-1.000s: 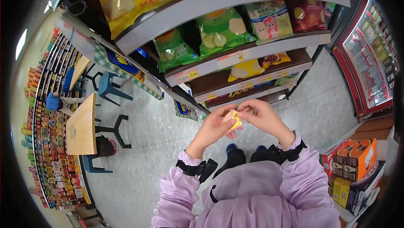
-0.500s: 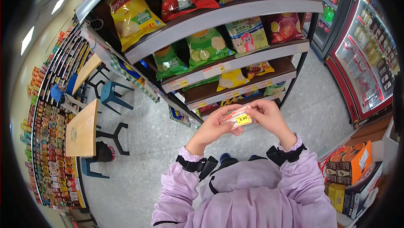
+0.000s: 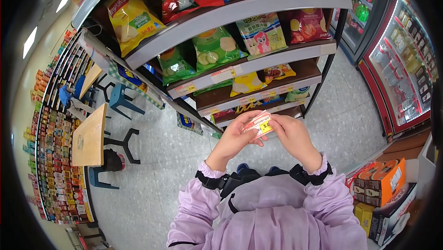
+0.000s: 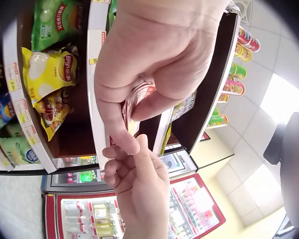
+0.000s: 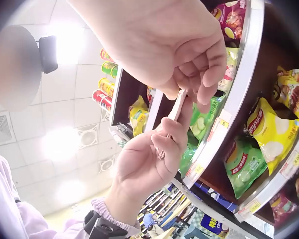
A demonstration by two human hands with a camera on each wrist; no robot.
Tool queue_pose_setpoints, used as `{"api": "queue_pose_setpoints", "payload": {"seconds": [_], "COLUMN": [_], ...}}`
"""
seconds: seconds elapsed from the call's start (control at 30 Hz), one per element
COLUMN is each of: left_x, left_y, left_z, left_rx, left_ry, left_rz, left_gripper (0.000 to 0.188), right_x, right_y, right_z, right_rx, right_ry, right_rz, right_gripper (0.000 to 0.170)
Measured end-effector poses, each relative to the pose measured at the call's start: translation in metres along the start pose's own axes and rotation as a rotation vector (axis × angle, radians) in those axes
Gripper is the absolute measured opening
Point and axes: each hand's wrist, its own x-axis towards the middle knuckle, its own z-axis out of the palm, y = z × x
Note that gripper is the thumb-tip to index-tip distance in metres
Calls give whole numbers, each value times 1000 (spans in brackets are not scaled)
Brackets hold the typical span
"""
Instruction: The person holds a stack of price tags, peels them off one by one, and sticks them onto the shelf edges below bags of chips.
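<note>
A thin stack of paper price tags (image 3: 257, 127), red-edged with a yellow price patch, is held in front of the body, facing up. My left hand (image 3: 233, 140) grips the stack, its thumb across the front and its fingers behind. At the yellow end, my right hand (image 3: 296, 138) pinches the tags between thumb and fingers. In the left wrist view, layered edges of the tags (image 4: 135, 99) show between the left thumb and fingers. The right wrist view has the stack (image 5: 177, 107) nearly edge-on, spanning both hands.
Ahead stands a snack shelf (image 3: 240, 24) with several chip bags (image 3: 214, 49) and price strips along its edges. Red-framed fridges (image 3: 401, 65) are at the right, cartons (image 3: 380, 183) at lower right. Tables (image 3: 90, 137) and stools (image 3: 123, 104) stand left, near another person (image 3: 69, 100).
The tags have turned from steeply tilted to facing up, showing the yellow price. My right fingers moved from the top corner to pinch the right end. The head view shifted, revealing more shelf.
</note>
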Motion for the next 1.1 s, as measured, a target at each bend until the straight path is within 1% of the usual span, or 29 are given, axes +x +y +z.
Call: {"api": "queue_pose_setpoints", "payload": {"seconds": [0.07, 0.13, 0.23, 0.37, 0.47, 0.53, 0.57, 0.63, 0.77, 0.87, 0.97, 1.1], "left_x": [2, 5, 10, 18, 20, 22, 23, 27, 34, 35, 39, 43], "left_y": [-2, -4, -5, -11, -15, -16, -17, -16, -16, -13, -15, -18], "left_z": [3, 4, 12, 18, 19, 21, 23, 26, 33, 38, 36, 36], "left_rx": [-15, -21, -12, 7, 9, 6, 8, 34, 79, 34, -28, 23], "left_ry": [7, -2, 15, 17, 10, 1, 4, -9, -17, 0, -32, -67], "left_rz": [-1, -24, -34, -49, -64, -71, -73, -82, -113, -162, -196, -184], "left_gripper": [44, 44, 45, 46, 48, 48, 48, 46, 45, 43, 43, 44], "right_x": [0, 0, -4, -6, -7, -5, -5, -5, -4, -5, -8, -11], "right_y": [5, 11, 13, 19, 26, 26, 29, 36, 45, 52, 57, 64], "right_z": [-3, -6, -10, -16, -22, -29, -30, -31, -37, -37, -39, -40], "right_rx": [41, 98, 76, 55, 107, 161, 165, 389, 414, 454, 501, 547], "right_ry": [3, -30, -66, -38, -46, -10, -11, -14, -45, -49, -27, -22], "right_rz": [7, 103, 107, 78, 80, 180, 181, 229, 255, 285, 331, 355], "right_gripper": [22, 22, 21, 20, 21, 21, 21, 16, 14, 14, 14, 15]}}
